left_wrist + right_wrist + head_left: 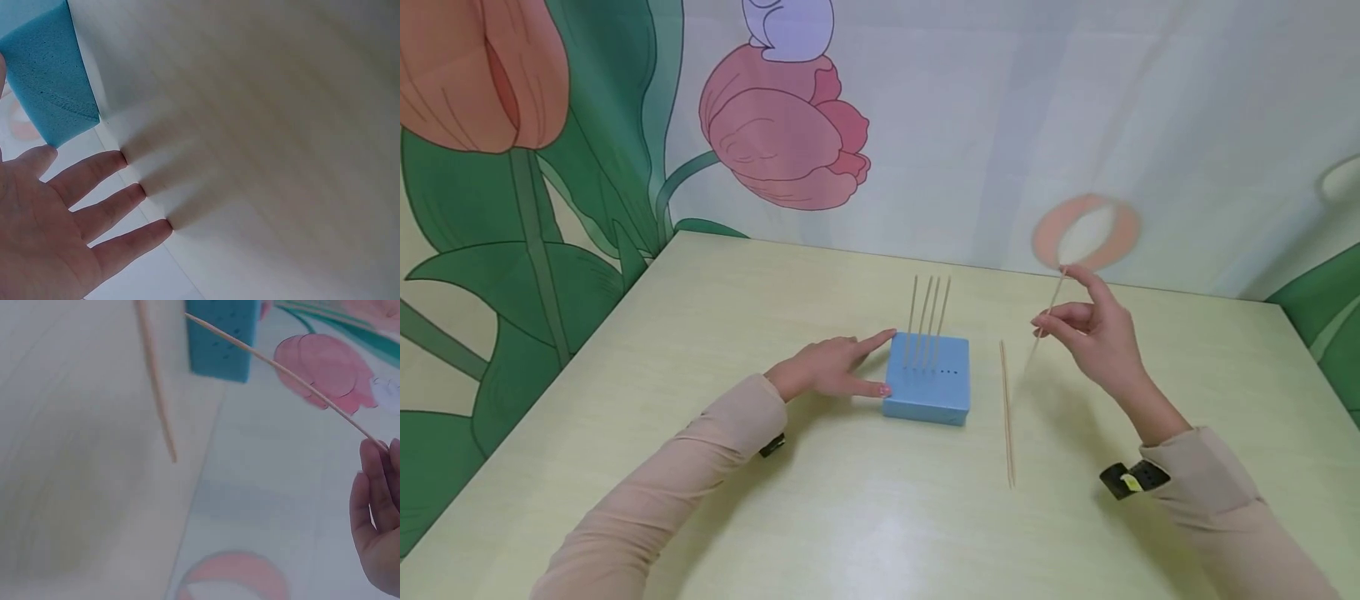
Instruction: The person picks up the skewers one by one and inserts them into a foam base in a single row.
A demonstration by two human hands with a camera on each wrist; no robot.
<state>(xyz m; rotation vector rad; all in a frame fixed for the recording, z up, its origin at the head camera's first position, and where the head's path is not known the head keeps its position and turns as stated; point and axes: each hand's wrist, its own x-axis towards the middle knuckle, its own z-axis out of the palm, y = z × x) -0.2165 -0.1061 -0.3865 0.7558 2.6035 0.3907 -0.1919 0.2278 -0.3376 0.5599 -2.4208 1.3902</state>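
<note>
A blue foam block [928, 392] lies on the table with several bamboo skewers [925, 325] upright in it and a row of small dark holes beside them. My left hand [831, 367] touches the block's left side with thumb and index finger spread apart. In the left wrist view, the other fingers of the left hand [56, 219] are straight, their tips at the tabletop. To the right of the block, my right hand [1097, 333] pinches a single bamboo skewer [300, 381] near its upper end. That skewer slants down leftward above the table.
Two loose skewers [1007, 417] lie side by side on the pale table [850, 533], between the block and my right hand. A cloth backdrop [970, 150] printed with flowers hangs behind the table's far edge.
</note>
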